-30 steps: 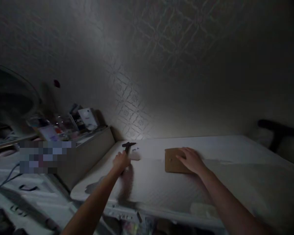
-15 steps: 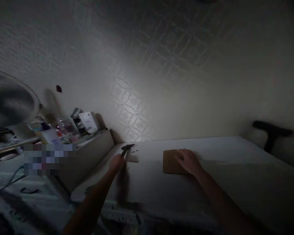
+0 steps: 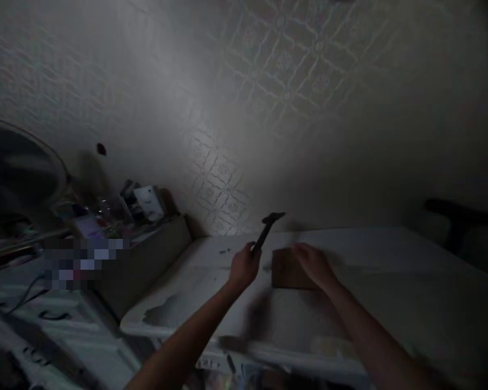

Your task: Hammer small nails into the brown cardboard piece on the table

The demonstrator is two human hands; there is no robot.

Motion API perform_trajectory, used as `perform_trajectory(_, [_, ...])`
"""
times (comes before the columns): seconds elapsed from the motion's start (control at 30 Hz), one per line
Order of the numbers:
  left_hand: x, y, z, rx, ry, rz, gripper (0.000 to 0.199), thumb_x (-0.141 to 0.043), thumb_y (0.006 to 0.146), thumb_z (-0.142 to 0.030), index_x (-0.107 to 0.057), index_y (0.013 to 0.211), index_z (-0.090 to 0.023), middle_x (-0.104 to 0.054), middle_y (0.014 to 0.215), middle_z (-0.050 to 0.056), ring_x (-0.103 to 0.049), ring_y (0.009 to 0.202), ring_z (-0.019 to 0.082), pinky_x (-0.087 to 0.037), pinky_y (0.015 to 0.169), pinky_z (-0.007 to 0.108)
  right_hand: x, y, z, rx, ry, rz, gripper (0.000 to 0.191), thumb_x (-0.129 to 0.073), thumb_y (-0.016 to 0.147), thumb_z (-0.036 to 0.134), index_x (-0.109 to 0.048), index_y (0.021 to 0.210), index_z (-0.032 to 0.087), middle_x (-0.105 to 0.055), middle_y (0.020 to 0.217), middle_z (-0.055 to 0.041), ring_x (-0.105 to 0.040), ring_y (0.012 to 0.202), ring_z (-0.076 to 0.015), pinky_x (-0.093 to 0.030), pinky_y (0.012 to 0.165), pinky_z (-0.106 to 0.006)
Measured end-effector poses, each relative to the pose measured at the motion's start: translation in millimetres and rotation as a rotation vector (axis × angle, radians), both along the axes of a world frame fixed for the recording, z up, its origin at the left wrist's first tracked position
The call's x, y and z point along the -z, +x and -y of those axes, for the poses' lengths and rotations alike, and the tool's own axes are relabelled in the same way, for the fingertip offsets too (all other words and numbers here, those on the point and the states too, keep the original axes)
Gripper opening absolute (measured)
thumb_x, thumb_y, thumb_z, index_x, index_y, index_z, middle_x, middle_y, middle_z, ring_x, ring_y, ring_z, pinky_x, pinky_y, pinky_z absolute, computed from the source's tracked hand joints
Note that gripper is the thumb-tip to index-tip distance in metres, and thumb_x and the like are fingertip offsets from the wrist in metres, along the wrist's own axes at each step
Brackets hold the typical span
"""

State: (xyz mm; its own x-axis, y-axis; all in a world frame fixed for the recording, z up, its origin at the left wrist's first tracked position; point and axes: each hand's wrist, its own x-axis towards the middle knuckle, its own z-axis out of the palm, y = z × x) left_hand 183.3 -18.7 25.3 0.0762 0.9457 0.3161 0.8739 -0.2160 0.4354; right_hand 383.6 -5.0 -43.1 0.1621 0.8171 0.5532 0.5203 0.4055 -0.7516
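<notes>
My left hand (image 3: 245, 266) is closed round the handle of a hammer (image 3: 264, 234), its dark head raised above the table and tilted to the right. Just right of it, a flat brown wooden board (image 3: 283, 269) lies on the table. My right hand (image 3: 315, 265) rests over the board's right part, fingers bent at its far edge and thumb near its face. The hand covers that part of the board, and dim light hides the fingertips. Small dark bits (image 3: 224, 251) lie on the table to the left.
The white table (image 3: 195, 292) stands against a patterned wall (image 3: 223, 179). At left are a fan (image 3: 20, 162) and a cluttered dresser (image 3: 158, 233) with a white box (image 3: 149, 203). A black T-shaped object (image 3: 457, 216) stands beyond the table's right edge.
My left hand has carried the hammer up and to the right, from the table's left part to near the board. The right hand stays over the board. The scene looks darker.
</notes>
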Motion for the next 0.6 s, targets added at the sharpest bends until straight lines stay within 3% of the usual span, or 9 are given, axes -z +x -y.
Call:
perform_trajectory(0.17, [9.4, 61, 17, 0.221, -0.028, 0.124, 0.039, -0.049, 0.088, -0.031, -0.044, 0.125, -0.020, -0.070, 0.096, 0.007, -0.066, 0.087, 0.021, -0.047, 0.073, 0.027, -16.2, -2, 8, -0.068, -0.065, -0.218, 0.046, -0.044, 0.080, 0.059, -0.065, 0.083, 0.018, -0.070, 0.082, -0.0084, -0.064, 0.082, -0.0246, -0.048, 0.073, -0.034])
perform_trajectory(0.3, [11.2, 85, 21, 0.309, -0.015, 0.167, 0.044, -0.050, 0.086, -0.032, -0.037, 0.126, -0.021, -0.070, 0.098, 0.007, -0.066, 0.087, 0.021, -0.047, 0.070, 0.028, -24.2, 1, 11, -0.023, -0.114, -0.405, 0.046, -0.052, 0.072, 0.062, -0.062, 0.072, 0.017, -0.068, 0.071, -0.0071, -0.063, 0.072, -0.0235, -0.046, 0.066, -0.031])
perform_trajectory(0.43, [1.3, 84, 21, 0.295, -0.048, 0.217, 0.051, -0.054, 0.083, -0.038, -0.035, 0.127, -0.021, -0.070, 0.095, 0.006, -0.066, 0.083, 0.021, -0.048, 0.066, 0.027, -28.7, 5, 12, 0.008, -0.089, -0.560, 0.042, -0.055, 0.070, 0.058, -0.060, 0.069, 0.016, -0.064, 0.065, -0.0045, -0.059, 0.066, -0.0205, -0.044, 0.059, -0.028])
perform_trajectory(0.53, [-3.0, 64, 15, 0.271, -0.040, 0.215, 0.046, -0.050, 0.084, -0.043, -0.041, 0.124, -0.022, -0.070, 0.094, 0.004, -0.066, 0.079, 0.019, -0.048, 0.068, 0.027, -28.4, 12, 10, 0.068, -0.044, -0.604, 0.042, -0.056, 0.070, 0.057, -0.060, 0.073, 0.015, -0.060, 0.061, -0.0026, -0.056, 0.063, -0.0187, -0.043, 0.057, -0.028])
perform_trajectory(0.6, [0.7, 44, 7, 0.249, -0.045, 0.164, 0.038, -0.048, 0.086, -0.042, -0.047, 0.119, -0.023, -0.068, 0.101, 0.004, -0.066, 0.081, 0.018, -0.049, 0.071, 0.028, -26.4, 18, 7, 0.036, 0.005, -0.626, 0.045, -0.055, 0.072, 0.058, -0.060, 0.084, 0.014, -0.057, 0.059, -0.0008, -0.055, 0.059, -0.0176, -0.044, 0.056, -0.028])
